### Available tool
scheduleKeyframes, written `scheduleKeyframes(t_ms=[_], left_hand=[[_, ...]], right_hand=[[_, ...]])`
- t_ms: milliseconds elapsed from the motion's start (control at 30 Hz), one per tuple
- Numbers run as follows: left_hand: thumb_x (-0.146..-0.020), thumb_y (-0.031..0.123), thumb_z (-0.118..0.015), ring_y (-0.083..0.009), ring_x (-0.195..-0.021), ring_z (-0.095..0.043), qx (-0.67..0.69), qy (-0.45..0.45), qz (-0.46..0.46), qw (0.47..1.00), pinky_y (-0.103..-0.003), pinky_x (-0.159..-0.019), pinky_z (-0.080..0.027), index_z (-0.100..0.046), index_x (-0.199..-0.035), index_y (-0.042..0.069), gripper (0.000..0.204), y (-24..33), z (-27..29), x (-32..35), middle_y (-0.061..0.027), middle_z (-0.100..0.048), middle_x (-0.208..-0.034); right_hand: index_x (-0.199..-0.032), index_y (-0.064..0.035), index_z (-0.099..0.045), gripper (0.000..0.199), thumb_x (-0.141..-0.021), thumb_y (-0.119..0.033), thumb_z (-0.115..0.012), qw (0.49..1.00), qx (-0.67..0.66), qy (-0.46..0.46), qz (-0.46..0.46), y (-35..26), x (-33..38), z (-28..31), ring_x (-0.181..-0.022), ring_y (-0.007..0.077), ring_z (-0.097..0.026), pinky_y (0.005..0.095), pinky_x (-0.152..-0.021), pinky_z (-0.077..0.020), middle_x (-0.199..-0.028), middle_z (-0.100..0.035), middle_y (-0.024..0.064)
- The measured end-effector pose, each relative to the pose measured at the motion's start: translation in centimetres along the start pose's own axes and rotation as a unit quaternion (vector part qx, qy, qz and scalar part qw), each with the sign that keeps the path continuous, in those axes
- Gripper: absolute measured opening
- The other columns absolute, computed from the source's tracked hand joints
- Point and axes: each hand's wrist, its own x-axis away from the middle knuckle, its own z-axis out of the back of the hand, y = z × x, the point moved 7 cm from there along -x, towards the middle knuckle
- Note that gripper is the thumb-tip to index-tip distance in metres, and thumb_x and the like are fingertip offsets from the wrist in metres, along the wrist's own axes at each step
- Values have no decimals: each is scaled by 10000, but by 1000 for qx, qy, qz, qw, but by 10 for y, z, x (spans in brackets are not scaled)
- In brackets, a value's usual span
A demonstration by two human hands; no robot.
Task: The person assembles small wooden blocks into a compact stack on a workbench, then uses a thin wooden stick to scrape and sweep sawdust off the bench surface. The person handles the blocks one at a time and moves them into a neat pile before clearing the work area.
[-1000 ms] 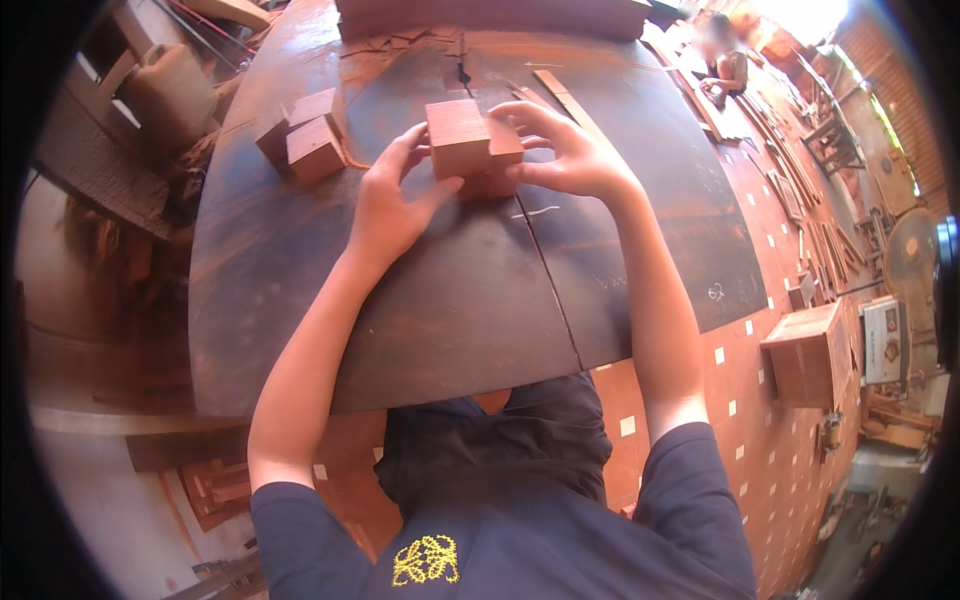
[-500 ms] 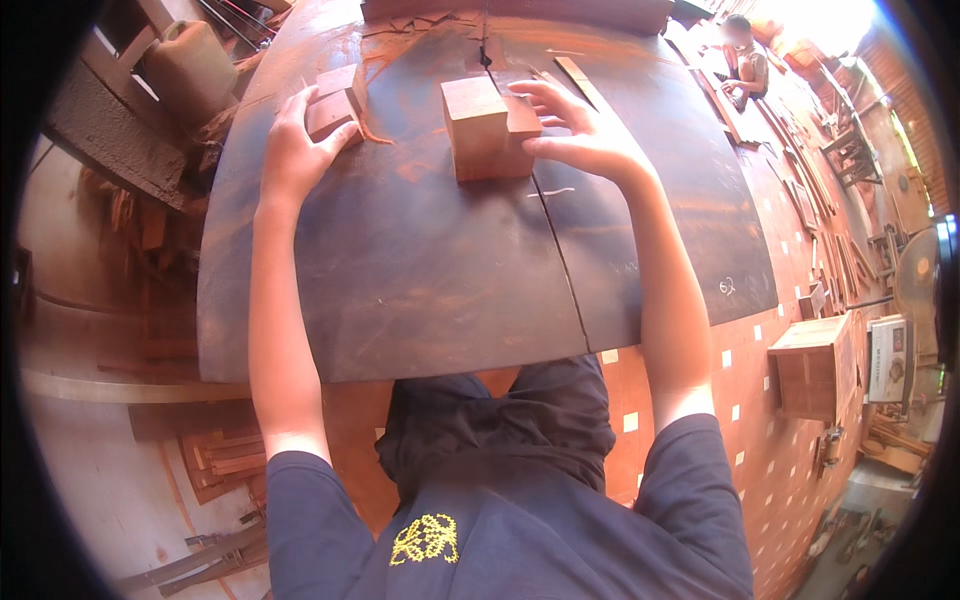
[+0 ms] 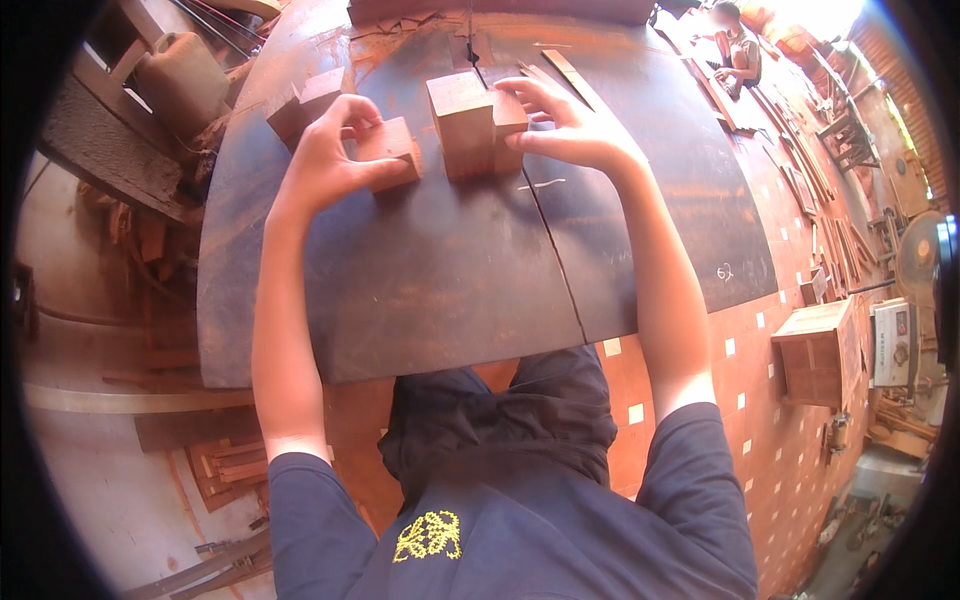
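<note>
Left hand [image 3: 322, 160] grips block [image 3: 390, 150] — right hand [image 3: 588, 137] touches pile [image 3: 465, 125].

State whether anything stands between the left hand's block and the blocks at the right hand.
Nothing visible does: only dark tabletop shows between the block in the left hand and the blocks at the right hand.
</note>
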Motion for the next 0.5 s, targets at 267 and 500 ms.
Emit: scheduleKeyframes(t_ms=[267, 500], left_hand=[[-723, 299, -913, -207, -1110, -616, 24, -21, -6, 999, -372, -1028, -486, -577, -1186, 62, 620, 19, -24, 3, -70, -645, -1106], [-737, 217, -911, -215, -1223, -591, 69, -14, 6, 998, -407, -1105, -451, -547, -1243, 69, 641, 12, -30, 2, -75, -630, -1201]], right_hand=[[-1451, -190, -508, 751, -767, -414, -725, 1000, 1, -5, -15, 0, 2, -1, -1175, 274, -629, 405, -998, -497, -1291, -642, 142], [-1462, -162, -490, 778, -764, -411, -728, 1000, -4, -26, -15, -3, 4, -4, -1123, 252, -661, 394, -976, -504, -1291, -651, 142]])
